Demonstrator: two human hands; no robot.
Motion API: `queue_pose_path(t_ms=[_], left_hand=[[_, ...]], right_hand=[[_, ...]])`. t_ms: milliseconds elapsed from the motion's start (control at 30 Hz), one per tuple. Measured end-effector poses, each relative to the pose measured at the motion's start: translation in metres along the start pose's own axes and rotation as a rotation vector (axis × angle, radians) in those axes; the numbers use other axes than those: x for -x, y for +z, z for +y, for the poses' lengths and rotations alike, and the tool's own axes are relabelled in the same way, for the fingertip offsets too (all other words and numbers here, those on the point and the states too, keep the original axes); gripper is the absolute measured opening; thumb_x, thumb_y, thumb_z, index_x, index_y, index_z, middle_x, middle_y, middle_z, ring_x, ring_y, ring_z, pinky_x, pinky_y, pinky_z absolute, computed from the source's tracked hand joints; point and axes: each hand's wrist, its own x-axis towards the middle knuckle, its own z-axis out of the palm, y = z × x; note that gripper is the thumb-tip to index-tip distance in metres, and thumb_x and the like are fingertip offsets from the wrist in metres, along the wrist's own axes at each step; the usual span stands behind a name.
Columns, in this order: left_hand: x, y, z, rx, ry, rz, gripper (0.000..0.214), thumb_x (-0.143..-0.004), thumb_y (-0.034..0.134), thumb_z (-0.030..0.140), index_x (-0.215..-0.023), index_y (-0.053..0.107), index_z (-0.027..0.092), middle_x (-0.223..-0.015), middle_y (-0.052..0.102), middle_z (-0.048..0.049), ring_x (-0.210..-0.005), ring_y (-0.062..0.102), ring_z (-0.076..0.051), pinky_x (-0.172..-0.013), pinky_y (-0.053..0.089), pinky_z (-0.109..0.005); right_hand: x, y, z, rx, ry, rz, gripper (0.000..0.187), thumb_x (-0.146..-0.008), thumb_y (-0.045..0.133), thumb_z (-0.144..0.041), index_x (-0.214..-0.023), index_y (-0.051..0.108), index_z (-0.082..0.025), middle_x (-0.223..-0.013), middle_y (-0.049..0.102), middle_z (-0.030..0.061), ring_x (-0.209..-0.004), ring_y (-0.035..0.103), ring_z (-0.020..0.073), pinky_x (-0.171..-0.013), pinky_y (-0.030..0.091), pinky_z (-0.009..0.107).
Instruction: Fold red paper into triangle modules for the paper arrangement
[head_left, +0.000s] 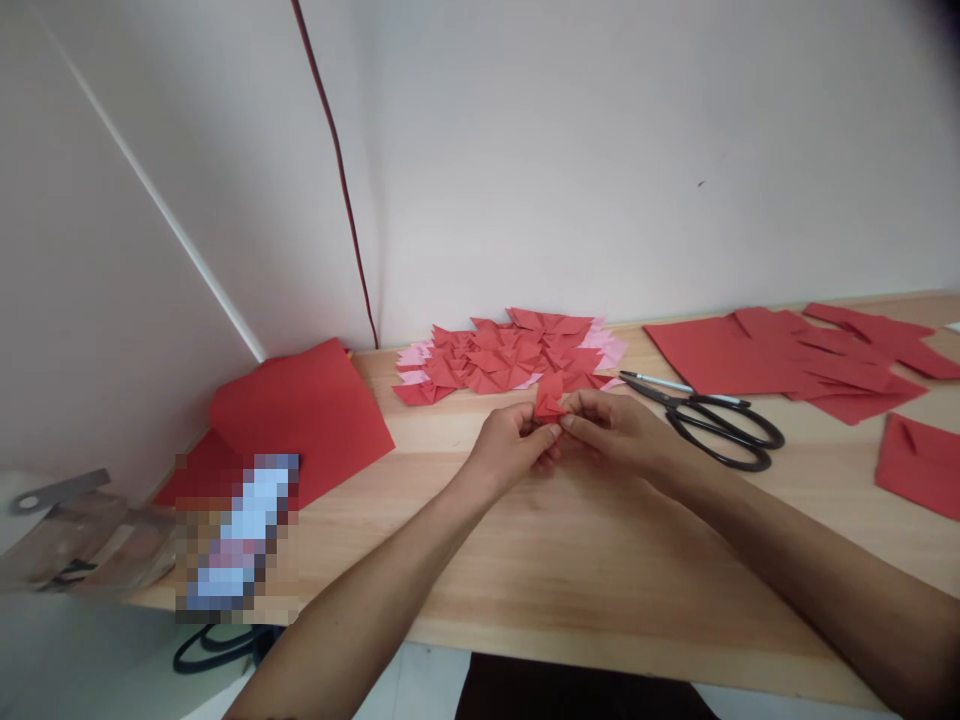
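Observation:
My left hand (pixel 512 447) and my right hand (pixel 616 430) meet over the middle of the wooden table (pixel 570 560), fingers pinched together on a small folded red paper piece (pixel 549 397). The piece sticks up between the fingertips of both hands. Just behind it lies a pile of folded red and pink paper pieces (pixel 510 355) against the wall.
Black scissors (pixel 720 425) and a pen (pixel 686 388) lie right of my hands. Red paper sheets (pixel 795 360) spread at the far right, another red sheet (pixel 300 415) at the left. A blurred object (pixel 236 540) and a metal tool (pixel 52 492) sit at the left edge.

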Motion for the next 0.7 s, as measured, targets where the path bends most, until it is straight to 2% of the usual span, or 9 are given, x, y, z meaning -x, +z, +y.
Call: queue_pose_path(t_ms=[133,333,500,600,700], left_hand=[[0.000,0.000,-0.001,0.010,0.015,0.018,0.007,-0.075,0.058,0.018,-0.077,0.058,0.011,-0.056,0.056,0.0016,-0.046,0.050,-0.008,-0.047,0.040,-0.019],[-0.001,-0.001,-0.001,0.124,-0.067,0.013,0.009,-0.075,0.053,0.017,-0.071,0.059,0.011,-0.052,0.057,-0.0005,-0.044,0.051,-0.009,-0.046,0.040,-0.020],[-0.001,-0.005,0.001,0.277,-0.075,-0.034,0.011,-0.075,0.058,0.023,-0.077,0.059,0.012,-0.055,0.057,0.0000,-0.046,0.052,-0.010,-0.046,0.040,-0.021],[0.000,-0.009,0.004,0.355,-0.086,-0.053,0.013,-0.076,0.059,0.024,-0.076,0.058,0.012,-0.056,0.057,-0.0009,-0.048,0.053,-0.011,-0.049,0.041,-0.022],[0.002,-0.011,0.008,0.389,-0.093,-0.072,0.012,-0.075,0.059,0.024,-0.073,0.056,0.012,-0.057,0.057,-0.0015,-0.049,0.054,-0.011,-0.050,0.042,-0.024]], right_hand=[[0.000,0.002,0.000,0.053,-0.055,-0.033,0.010,-0.083,0.052,-0.027,-0.076,0.056,-0.021,-0.065,0.059,-0.0014,-0.052,0.050,0.0122,-0.047,0.035,0.025],[0.001,-0.001,0.002,-0.007,-0.048,-0.089,0.015,-0.088,0.049,-0.032,-0.082,0.058,-0.021,-0.070,0.063,-0.0001,-0.053,0.050,0.0115,-0.046,0.034,0.025],[0.002,-0.005,-0.005,-0.027,-0.022,0.030,0.016,-0.086,0.056,-0.036,-0.089,0.054,-0.021,-0.071,0.061,-0.0003,-0.059,0.053,0.0129,-0.052,0.039,0.026],[0.003,-0.006,-0.010,-0.014,-0.113,0.101,0.018,-0.086,0.058,-0.036,-0.096,0.053,-0.022,-0.084,0.064,0.0022,-0.072,0.059,0.0153,-0.061,0.045,0.028],[0.004,-0.006,-0.012,0.131,-0.223,0.104,0.015,-0.088,0.055,-0.034,-0.098,0.059,-0.024,-0.093,0.065,0.0037,-0.085,0.060,0.0179,-0.072,0.046,0.031]])
